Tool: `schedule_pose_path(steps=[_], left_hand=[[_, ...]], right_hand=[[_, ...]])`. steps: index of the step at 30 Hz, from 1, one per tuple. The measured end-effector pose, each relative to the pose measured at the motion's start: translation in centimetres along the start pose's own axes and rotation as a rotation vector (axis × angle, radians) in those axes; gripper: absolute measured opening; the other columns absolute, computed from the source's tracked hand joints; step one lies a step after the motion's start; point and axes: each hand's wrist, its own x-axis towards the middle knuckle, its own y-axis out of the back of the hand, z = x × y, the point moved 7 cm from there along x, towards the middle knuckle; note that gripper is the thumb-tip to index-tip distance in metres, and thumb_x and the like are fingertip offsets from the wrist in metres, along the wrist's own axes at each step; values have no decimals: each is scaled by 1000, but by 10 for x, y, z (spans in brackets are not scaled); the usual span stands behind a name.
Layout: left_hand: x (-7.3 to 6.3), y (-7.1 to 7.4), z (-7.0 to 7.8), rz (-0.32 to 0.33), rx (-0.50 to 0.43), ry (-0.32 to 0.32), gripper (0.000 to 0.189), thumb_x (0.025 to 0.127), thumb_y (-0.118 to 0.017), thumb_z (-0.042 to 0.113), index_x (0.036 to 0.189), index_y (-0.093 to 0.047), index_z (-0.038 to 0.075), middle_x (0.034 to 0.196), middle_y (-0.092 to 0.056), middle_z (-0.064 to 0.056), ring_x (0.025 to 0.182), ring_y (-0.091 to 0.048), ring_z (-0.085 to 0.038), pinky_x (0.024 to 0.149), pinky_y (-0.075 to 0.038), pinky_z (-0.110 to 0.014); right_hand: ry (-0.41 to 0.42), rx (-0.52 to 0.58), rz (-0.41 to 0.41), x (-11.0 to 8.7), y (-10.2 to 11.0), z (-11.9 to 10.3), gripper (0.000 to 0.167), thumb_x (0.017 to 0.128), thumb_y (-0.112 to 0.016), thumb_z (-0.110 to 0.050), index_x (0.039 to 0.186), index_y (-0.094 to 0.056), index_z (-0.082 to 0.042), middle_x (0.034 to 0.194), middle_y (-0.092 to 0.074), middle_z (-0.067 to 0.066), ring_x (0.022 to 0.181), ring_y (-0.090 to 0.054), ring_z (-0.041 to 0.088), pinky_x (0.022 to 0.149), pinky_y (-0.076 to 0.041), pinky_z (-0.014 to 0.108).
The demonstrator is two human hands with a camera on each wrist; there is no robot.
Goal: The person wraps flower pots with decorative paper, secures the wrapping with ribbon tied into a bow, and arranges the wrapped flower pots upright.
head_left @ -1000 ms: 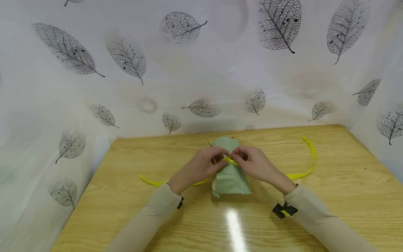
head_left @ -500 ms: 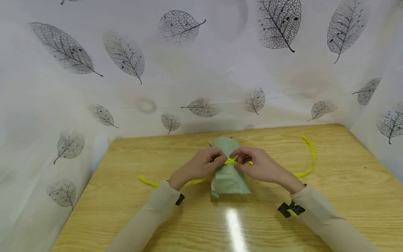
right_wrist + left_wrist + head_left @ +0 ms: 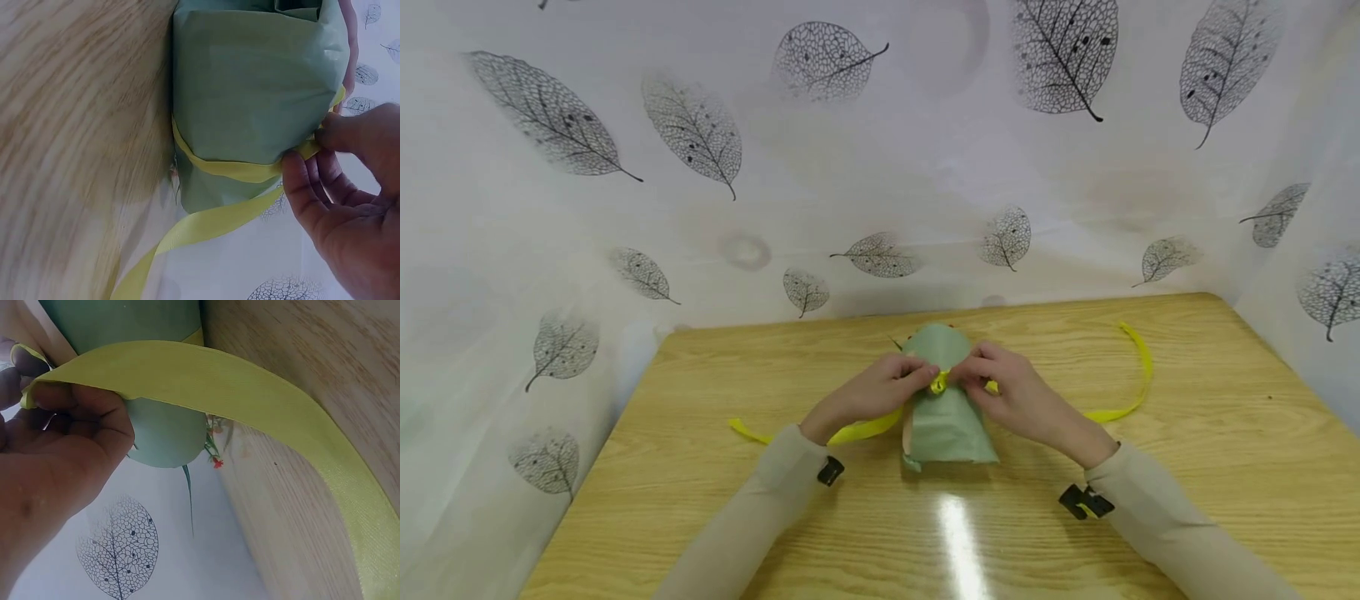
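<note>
A bundle wrapped in pale green paper (image 3: 951, 433) lies on the table, with a yellow ribbon (image 3: 237, 170) passed around its middle. On top of it, between both hands, the ribbon forms a small bunched loop or knot (image 3: 938, 383). My left hand (image 3: 880, 387) pinches the ribbon at the knot's left side; in the left wrist view a band of ribbon (image 3: 206, 381) runs over its curled fingers. From the right, my right hand (image 3: 1011, 396) pinches ribbon between thumb and fingers, close against the paper. Small red flowers (image 3: 217, 463) and a green leaf tip (image 3: 189, 500) stick out at the bundle's far end.
One loose ribbon tail (image 3: 748, 431) trails left across the wooden table (image 3: 865, 533); the other tail (image 3: 1146, 367) curves away to the right. A white leaf-print cloth (image 3: 925, 167) stands behind the table's back edge and along both sides.
The ribbon between the hands has gone from a crossed strand to a small bunched loop. My right hand moved right, then slightly back left; the bundle has stayed in place.
</note>
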Motion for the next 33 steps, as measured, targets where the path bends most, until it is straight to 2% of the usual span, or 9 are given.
schedule_pose_path(steps=[4,9,12,15,18,21,25,30,33], left_hand=[[-1,1,-2,-4,-37,11,35,112,-42,27,93,-63,6,73,-41,0,71,-37,-13,68,-36,-24],[-1,2,-3,-3,-46,20,36,112,-41,26,98,-67,4,77,-47,-1,75,-41,-13,70,-38,-24],[-2,2,-1,-1,-58,24,37,112,-41,25,100,-68,3,76,-47,0,73,-39,-13,69,-38,-23],[-2,2,-1,0,-74,26,37,112,-42,24,101,-69,2,76,-48,1,73,-40,-12,70,-39,-23],[-2,2,-2,5,-74,27,37,112,-43,23,103,-70,1,82,-55,-1,79,-45,-12,74,-42,-23],[-2,2,-3,13,-58,26,36,111,-44,23,105,-71,1,95,-66,-6,86,-50,-12,79,-45,-23],[-2,2,-3,16,-33,23,35,111,-44,22,105,-72,1,98,-69,-10,83,-51,-12,78,-46,-23],[-2,2,-4,21,-33,30,34,111,-46,22,103,-72,3,90,-66,-4,79,-48,-11,74,-44,-22],[-3,2,-4,33,-17,26,33,110,-47,23,103,-73,4,80,-60,-1,74,-45,-11,71,-43,-22]], right_hand=[[2,21,-14,1,0,-2,22,85,-76,5,101,-76,-9,84,-59,-3,72,-55,6,59,-51,27],[33,47,-11,3,-1,-8,24,81,-84,-3,101,-73,-10,86,-61,-1,73,-59,10,61,-55,27],[51,37,-1,4,-2,-11,24,80,-85,-3,99,-73,-12,88,-62,-1,71,-58,12,59,-53,27],[35,18,-1,6,-3,-14,19,82,-83,-1,94,-75,-14,89,-63,0,69,-56,12,56,-51,28],[-43,40,-28,7,-4,-12,15,85,-78,1,90,-73,-12,90,-63,0,73,-60,10,60,-54,27],[-168,126,-74,5,-4,-6,13,89,-73,0,88,-71,-12,95,-64,0,82,-62,8,69,-58,27],[-307,251,-155,0,-4,2,12,96,-69,-6,88,-70,-16,104,-63,1,91,-60,9,76,-55,27],[-360,338,-276,-4,-3,7,21,105,-59,-17,85,-67,-16,114,-59,1,100,-57,14,81,-50,28],[-357,379,-312,-8,-2,11,30,108,-54,-19,80,-63,-14,117,-59,3,104,-57,16,85,-49,29]])
